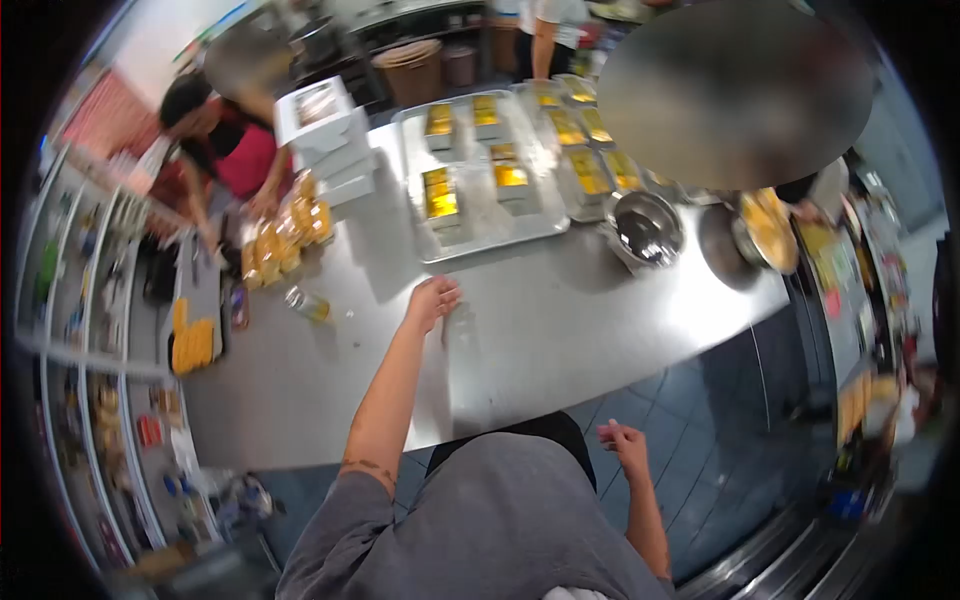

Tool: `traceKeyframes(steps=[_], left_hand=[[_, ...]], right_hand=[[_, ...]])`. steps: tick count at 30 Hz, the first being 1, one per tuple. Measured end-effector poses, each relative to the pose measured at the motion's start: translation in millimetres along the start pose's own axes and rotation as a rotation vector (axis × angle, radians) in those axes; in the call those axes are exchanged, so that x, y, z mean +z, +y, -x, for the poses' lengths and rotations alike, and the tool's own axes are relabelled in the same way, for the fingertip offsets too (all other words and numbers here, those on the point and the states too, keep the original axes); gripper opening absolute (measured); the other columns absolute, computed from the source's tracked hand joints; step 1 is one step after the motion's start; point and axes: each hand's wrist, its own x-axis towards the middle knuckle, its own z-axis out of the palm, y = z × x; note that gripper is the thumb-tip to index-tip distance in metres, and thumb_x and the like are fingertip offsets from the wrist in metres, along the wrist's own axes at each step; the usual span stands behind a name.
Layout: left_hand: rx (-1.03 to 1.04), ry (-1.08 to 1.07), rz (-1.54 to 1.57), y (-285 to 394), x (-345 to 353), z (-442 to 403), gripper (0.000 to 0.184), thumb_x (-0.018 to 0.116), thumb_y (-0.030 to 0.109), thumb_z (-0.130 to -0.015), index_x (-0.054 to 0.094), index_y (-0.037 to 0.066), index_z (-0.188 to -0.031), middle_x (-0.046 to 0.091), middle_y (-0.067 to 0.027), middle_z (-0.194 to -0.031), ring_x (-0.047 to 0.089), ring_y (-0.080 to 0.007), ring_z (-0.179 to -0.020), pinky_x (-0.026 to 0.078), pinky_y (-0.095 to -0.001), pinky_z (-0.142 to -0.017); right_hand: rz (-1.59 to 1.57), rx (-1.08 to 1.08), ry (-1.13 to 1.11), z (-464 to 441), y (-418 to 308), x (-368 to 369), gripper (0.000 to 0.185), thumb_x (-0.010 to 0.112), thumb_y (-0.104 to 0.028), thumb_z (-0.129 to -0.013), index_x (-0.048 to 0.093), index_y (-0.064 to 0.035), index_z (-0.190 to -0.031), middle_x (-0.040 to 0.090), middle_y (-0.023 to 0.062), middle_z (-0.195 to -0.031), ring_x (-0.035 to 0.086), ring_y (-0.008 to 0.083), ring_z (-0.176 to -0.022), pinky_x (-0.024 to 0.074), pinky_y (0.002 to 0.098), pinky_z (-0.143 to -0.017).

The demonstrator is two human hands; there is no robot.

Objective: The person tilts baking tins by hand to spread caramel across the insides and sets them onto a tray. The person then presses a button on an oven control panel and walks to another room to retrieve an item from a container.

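My left hand (433, 303) is over the steel table (560, 300), just short of the near edge of a metal tray (490, 243). Its fingers are loosely bent and a little apart, with nothing visible in them. Several gold-lined loaf tins (440, 200) stand spaced out on that tray. Past the table's front edge, my right hand (625, 448) hangs low beside my body, empty, with its fingers partly spread. To the left of my left hand, a small clear jar or cup (308, 304) with yellowish contents rests on the tabletop.
White boxes (325, 140) are stacked behind bagged yellow bread (285, 240), where a co-worker (235, 150) leans in. A second tray of gold tins (585, 170), a steel bowl (645, 230) and a bowl of yellow food (768, 232) stand right. Shelves (110, 400) line the left.
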Motion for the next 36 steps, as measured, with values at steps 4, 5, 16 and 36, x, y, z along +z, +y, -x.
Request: traceKeyframes(steps=[4,5,16,36], left_hand=[[0.031,-0.166,-0.264,-2.0,-7.7,24.6,0.036,0.060,0.025,-0.101,0.059,0.006,-0.131,0.069,-0.0056,-0.108,0.068,-0.0174,-0.095,0.054,-0.0267,-0.075],[0.043,-0.203,-0.329,-5.6,-10.9,22.7,0.031,0.062,0.024,-0.101,0.062,0.006,-0.126,0.069,-0.0033,-0.103,0.065,-0.0132,-0.087,0.052,-0.0257,-0.070],[-0.055,-0.546,-0.515,-28.7,99.4,68.0,0.027,0.067,0.032,-0.098,0.066,0.007,-0.110,0.056,0.0044,-0.075,0.050,-0.0053,-0.063,0.038,-0.0186,-0.053],[-0.551,-1.401,-1.211,-401.7,313.7,267.2,0.057,0.043,0.012,-0.104,0.024,0.016,-0.158,0.056,-0.0215,-0.142,0.064,-0.0331,-0.119,0.056,-0.0405,-0.088]], right_hand=[[0.207,-0.141,-0.046,48.5,105.2,66.0,0.057,0.060,-0.047,-0.099,0.059,-0.0058,-0.138,0.062,0.0172,-0.134,0.057,0.0261,-0.124,0.0462,0.0360,-0.103],[0.365,-0.094,-0.027,71.0,112.2,87.0,0.061,0.058,-0.051,-0.099,0.056,-0.0086,-0.142,0.058,0.0227,-0.139,0.051,0.0320,-0.135,0.0409,0.0390,-0.111],[0.072,0.099,0.176,223.7,147.2,119.4,0.066,0.054,-0.064,-0.095,0.067,-0.0110,-0.132,0.053,0.0191,-0.147,0.034,0.0335,-0.148,0.0255,0.0417,-0.120],[-0.272,0.731,0.934,370.6,411.7,232.3,0.033,0.061,-0.030,-0.088,0.073,-0.0073,-0.109,0.073,0.0178,-0.105,0.068,0.0367,-0.104,0.0537,0.0463,-0.088]])
